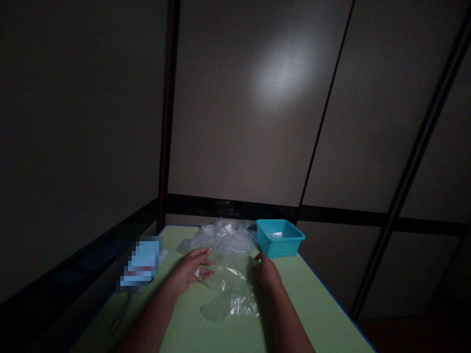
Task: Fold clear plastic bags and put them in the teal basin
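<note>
A clear plastic bag (230,274) lies flat along the middle of the green table, its near end crinkled and shiny. Beyond it, more crumpled clear plastic (224,233) is heaped near the table's far edge; I cannot tell where one piece ends and another begins. My left hand (191,269) is at the bag's left edge, fingers spread and the thumb against the film. On the opposite side, my right hand (267,272) is beside the bag's right edge with bent fingers apart; its lower fingers are partly hidden. Neither hand visibly grips the plastic.
A turquoise plastic basin (281,247) stands at the far right of the green table (184,326), with something shiny inside. At the left edge lies a blurred-out light blue object (142,262) with a cord. Panelled walls (239,122) rise behind the table.
</note>
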A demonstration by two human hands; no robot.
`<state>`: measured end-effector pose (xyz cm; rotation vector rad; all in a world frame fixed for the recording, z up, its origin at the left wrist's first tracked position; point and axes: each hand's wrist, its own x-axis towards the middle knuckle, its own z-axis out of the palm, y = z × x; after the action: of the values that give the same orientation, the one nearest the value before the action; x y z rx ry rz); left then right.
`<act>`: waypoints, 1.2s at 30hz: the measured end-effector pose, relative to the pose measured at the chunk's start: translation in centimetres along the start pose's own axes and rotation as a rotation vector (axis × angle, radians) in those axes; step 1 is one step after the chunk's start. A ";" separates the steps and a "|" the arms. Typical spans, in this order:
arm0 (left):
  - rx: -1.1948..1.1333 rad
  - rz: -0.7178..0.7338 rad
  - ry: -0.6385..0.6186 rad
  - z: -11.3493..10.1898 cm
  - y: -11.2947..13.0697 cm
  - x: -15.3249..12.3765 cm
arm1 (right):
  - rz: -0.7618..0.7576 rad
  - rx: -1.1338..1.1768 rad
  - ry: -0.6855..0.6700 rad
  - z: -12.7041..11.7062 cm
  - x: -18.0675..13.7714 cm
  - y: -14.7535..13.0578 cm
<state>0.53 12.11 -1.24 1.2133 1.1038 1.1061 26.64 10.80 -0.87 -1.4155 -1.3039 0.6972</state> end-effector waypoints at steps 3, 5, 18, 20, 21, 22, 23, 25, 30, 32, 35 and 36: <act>0.144 0.098 0.169 0.0 -0.4 0.6 | -0.081 -0.313 0.119 0.0 -0.6 -1.2; 0.235 0.174 0.256 -0.1 -0.3 1.0 | -0.181 -0.574 0.097 0.3 -1.5 -1.7; 0.809 0.704 -0.310 5.4 1.0 -5.3 | -0.502 -0.887 -0.627 0.1 -7.3 -1.0; 0.881 0.692 -0.464 6.9 0.3 -6.1 | -0.514 -0.900 -0.659 0.3 -6.9 -0.8; 0.919 0.674 -0.507 7.5 -0.1 -6.3 | -0.516 -0.907 -0.670 0.4 -6.8 -0.8; 0.958 0.652 -0.528 7.9 -0.3 -6.3 | -0.512 -0.914 -0.674 0.5 -6.7 -0.7; 0.995 0.623 -0.523 8.2 -0.5 -6.3 | -0.507 -0.919 -0.664 0.6 -6.7 -0.6; 1.061 0.565 -0.472 8.4 -0.6 -6.0 | -0.494 -0.925 -0.634 0.8 -6.8 -0.7; 1.186 0.457 -0.353 7.2 -0.6 -5.3 | -0.466 -0.919 -0.636 0.7 -7.1 -1.2; 1.231 0.415 -0.307 6.3 -0.9 -5.0 | -0.461 -0.920 -0.647 0.5 -7.2 -1.3; 1.298 0.333 -0.203 4.6 -1.8 -4.7 | -0.468 -0.918 -0.669 0.3 -7.4 -1.5; 1.319 0.298 -0.148 3.9 -2.1 -4.6 | -0.469 -0.913 -0.669 0.3 -7.4 -1.6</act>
<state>3.86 6.96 -3.02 2.4784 1.6106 0.3570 24.10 3.63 -1.16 -1.4933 -2.6025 0.2287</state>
